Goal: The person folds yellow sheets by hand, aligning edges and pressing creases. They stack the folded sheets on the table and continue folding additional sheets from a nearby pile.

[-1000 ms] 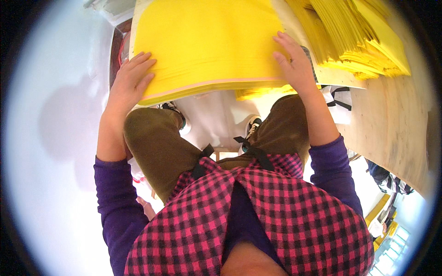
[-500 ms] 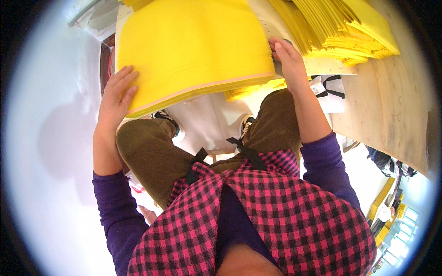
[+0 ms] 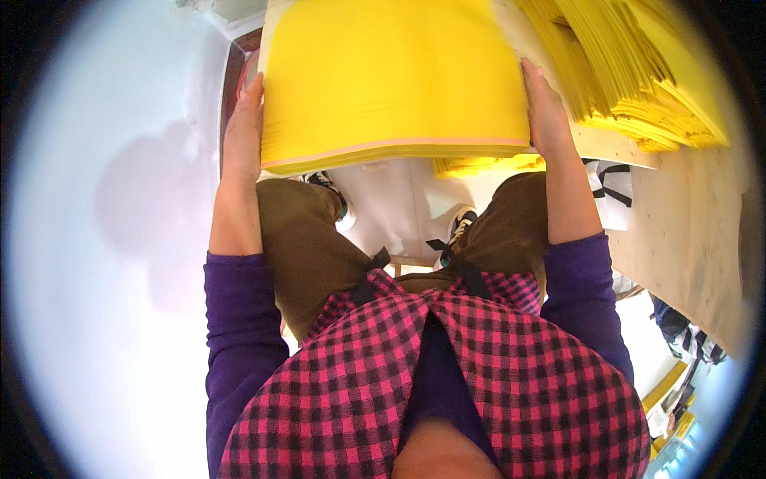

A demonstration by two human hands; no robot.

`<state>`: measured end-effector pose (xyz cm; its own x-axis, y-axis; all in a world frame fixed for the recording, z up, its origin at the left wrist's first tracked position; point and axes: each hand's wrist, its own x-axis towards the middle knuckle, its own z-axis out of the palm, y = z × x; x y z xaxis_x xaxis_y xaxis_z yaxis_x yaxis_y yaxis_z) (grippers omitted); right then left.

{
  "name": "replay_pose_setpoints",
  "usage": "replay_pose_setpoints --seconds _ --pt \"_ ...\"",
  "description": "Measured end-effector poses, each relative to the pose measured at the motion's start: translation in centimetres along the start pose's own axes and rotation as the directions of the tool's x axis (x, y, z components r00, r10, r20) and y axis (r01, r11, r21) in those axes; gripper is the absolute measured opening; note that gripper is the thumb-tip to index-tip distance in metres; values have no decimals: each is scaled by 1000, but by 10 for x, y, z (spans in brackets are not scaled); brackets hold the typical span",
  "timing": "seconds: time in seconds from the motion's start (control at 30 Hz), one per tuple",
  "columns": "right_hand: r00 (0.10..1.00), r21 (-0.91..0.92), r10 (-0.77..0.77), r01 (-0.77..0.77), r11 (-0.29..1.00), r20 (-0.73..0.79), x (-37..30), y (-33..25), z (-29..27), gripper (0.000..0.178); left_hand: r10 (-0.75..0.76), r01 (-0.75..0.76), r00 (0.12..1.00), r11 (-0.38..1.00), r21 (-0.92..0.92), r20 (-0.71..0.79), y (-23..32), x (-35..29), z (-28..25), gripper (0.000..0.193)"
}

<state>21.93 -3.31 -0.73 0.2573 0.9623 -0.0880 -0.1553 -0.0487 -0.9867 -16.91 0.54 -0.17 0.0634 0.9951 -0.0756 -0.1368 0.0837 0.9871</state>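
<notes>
A thick stack of yellow sheets lies on a wooden table in front of me, with a pale pink strip along its near edge. My left hand rests upright against the stack's left side, its fingers stretched out flat. Against the right side lies my right hand, also with straight fingers. The stack sits between the two palms, and neither hand wraps round it. Its far end runs out of the picture.
More folded yellow sheets are piled on the right of the wooden table. Below the stack, other yellow material shows above my knees. A white bag with black straps hangs at the right. A pale wall stands close on the left.
My left hand has come off the stack's top corner and stands along its left side. My right hand has turned flat against the right side. The view has shifted, moving everything rightward.
</notes>
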Motion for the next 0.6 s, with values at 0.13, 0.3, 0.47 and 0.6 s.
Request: replay_pose_setpoints --seconds 0.13,0.3,0.47,0.6 --pt "1000 -15 2 -1 1000 28 -8 -1 3 62 43 -45 998 999 22 54 -7 0 -7 59" --pt "998 -70 -61 63 996 27 -6 0 7 61 40 -38 999 998 -52 25 -11 1 -9 54" --pt "999 -108 -50 49 993 -6 -9 -1 7 58 70 -70 998 997 41 -4 -16 2 -12 51" --pt "998 -81 -66 66 995 4 -8 1 6 60 105 -105 994 991 88 2 -20 5 -15 56"
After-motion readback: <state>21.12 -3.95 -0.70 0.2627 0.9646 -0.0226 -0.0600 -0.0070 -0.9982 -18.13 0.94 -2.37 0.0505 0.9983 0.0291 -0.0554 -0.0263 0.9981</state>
